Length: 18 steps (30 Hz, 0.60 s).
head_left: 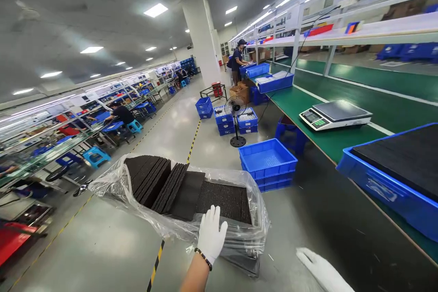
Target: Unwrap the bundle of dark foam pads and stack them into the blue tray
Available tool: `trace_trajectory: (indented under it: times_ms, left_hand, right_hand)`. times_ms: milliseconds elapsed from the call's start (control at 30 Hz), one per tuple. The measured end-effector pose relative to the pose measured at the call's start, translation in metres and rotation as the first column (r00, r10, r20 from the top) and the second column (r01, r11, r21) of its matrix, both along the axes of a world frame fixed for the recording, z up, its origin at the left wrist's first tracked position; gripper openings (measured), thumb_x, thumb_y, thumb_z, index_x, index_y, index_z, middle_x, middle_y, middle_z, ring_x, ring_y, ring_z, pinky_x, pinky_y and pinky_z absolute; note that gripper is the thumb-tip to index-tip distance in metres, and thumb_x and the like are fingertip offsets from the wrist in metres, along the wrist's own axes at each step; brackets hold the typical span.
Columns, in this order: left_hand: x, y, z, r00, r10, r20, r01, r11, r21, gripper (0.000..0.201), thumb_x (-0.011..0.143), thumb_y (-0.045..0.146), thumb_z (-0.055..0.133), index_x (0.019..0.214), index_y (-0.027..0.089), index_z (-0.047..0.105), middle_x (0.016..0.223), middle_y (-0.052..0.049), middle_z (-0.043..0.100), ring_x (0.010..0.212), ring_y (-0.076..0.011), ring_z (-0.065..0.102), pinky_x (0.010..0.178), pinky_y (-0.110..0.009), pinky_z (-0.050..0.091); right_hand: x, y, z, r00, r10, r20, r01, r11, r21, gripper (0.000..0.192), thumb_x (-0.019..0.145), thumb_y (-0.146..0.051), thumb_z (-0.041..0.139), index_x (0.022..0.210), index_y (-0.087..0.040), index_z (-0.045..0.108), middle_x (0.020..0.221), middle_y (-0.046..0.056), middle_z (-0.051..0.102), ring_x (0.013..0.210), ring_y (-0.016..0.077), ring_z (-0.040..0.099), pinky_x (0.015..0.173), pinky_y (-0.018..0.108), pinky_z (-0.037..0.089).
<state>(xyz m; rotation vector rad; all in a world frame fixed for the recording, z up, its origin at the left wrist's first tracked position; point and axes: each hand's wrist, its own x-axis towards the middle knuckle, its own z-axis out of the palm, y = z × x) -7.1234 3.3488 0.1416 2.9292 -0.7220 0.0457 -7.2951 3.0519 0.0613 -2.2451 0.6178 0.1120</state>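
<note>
My left hand, in a white glove with a beaded bracelet at the wrist, reaches over the near side of a large clear plastic bag. Its fingers are stretched out and it grips nothing; whether it touches the bag I cannot tell. Inside the bag, black foam sheets stand in stacks, with a flat dark sheet leaning in the middle and more foam packed at the right. Also gloved in white, my right hand hangs over the floor at the lower right, slightly blurred, fingers extended and holding nothing visible.
Stacked blue crates stand right of the bag, a floor fan behind them. On the green bench are a scale and a blue crate with black foam. A co-worker stands farther back.
</note>
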Motion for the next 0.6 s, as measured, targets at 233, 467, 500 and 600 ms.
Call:
trace_trajectory:
  times_ms: [233,467,500,600]
  left_hand:
    - [0.048,0.011,-0.007,0.996,0.082,-0.035,-0.072,0.97,0.231,0.052,0.092,0.036,0.041,0.138,0.014,0.051,0.143,-0.019,0.049,0.124,-0.0329,0.053,0.1,-0.049,0.044]
    - [0.034,-0.012,-0.049,0.983,-0.139,0.12,0.127,0.987,0.103,0.046,0.09,0.04,0.044,0.131,0.026,0.059,0.141,-0.009,0.055,0.131,-0.0336,0.046,0.106,-0.056,0.037]
    - [0.028,-0.022,-0.051,0.98,-0.142,0.141,0.131,0.988,0.082,0.047,0.089,0.041,0.045,0.131,0.026,0.059,0.14,-0.009,0.055,0.132,-0.0339,0.045,0.106,-0.056,0.036]
    - [0.012,-0.057,-0.051,0.977,-0.112,0.183,0.105,0.993,0.049,0.049,0.087,0.041,0.046,0.129,0.023,0.061,0.14,-0.009,0.055,0.134,-0.0355,0.042,0.109,-0.058,0.033]
  right_hand:
    - [0.044,0.002,0.09,0.995,-0.059,0.08,0.058,0.998,0.019,0.064,0.077,-0.057,0.027,0.099,-0.018,0.073,0.113,0.011,0.069,0.108,0.0299,0.063,0.1,0.042,0.046]
    - [0.056,-0.029,0.069,0.962,-0.219,0.164,0.216,0.976,0.037,0.041,0.079,-0.047,0.036,0.073,-0.022,0.068,0.085,0.005,0.073,0.086,0.024,0.067,0.083,0.034,0.053]
    - [0.052,-0.038,0.064,0.949,-0.267,0.165,0.266,0.964,0.03,0.039,0.079,-0.044,0.038,0.074,-0.021,0.069,0.085,0.006,0.073,0.086,0.0238,0.067,0.083,0.033,0.053]
    - [0.028,-0.091,0.063,0.861,-0.475,0.183,0.491,0.869,-0.052,0.042,0.083,-0.039,0.04,0.099,-0.015,0.07,0.111,0.013,0.069,0.108,0.0258,0.061,0.095,0.032,0.046]
